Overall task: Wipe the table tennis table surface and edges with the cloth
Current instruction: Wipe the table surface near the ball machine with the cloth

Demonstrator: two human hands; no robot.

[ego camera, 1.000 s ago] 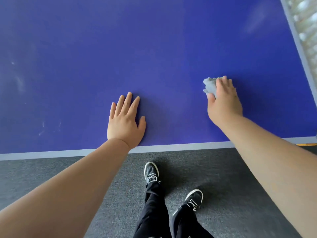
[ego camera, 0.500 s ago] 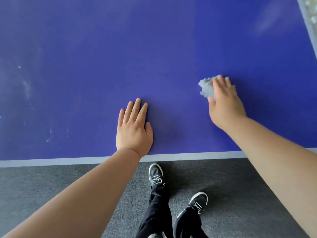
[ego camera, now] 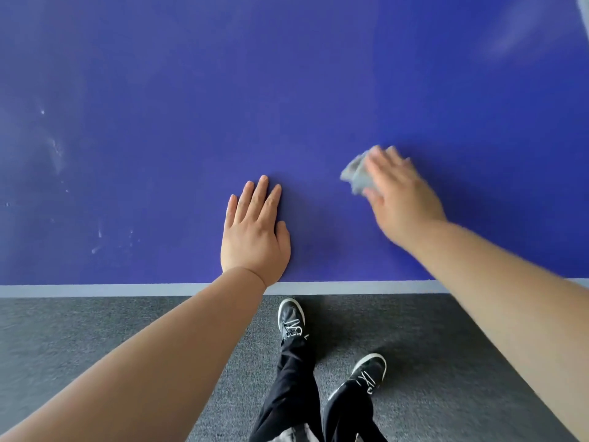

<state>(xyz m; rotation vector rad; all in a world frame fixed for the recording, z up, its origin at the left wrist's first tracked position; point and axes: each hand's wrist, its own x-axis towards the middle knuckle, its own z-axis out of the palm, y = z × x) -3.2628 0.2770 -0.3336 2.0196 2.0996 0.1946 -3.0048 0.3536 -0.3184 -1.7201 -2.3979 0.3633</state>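
The blue table tennis table fills the upper part of the view, with a pale edge line along its near side. My left hand lies flat on the surface near that edge, fingers straight and together. My right hand is blurred by motion and holds a crumpled grey cloth against the table, to the right of my left hand. Most of the cloth is hidden under my fingers.
White smudges and specks mark the table at the left. A faint pale streak shows at the far right. Grey carpet lies below the table edge, with my two dark shoes on it.
My right hand with the cloth has moved left across the table, toward my left hand. The view has shifted right, so the table's right edge has left the frame. My left hand stays flat.
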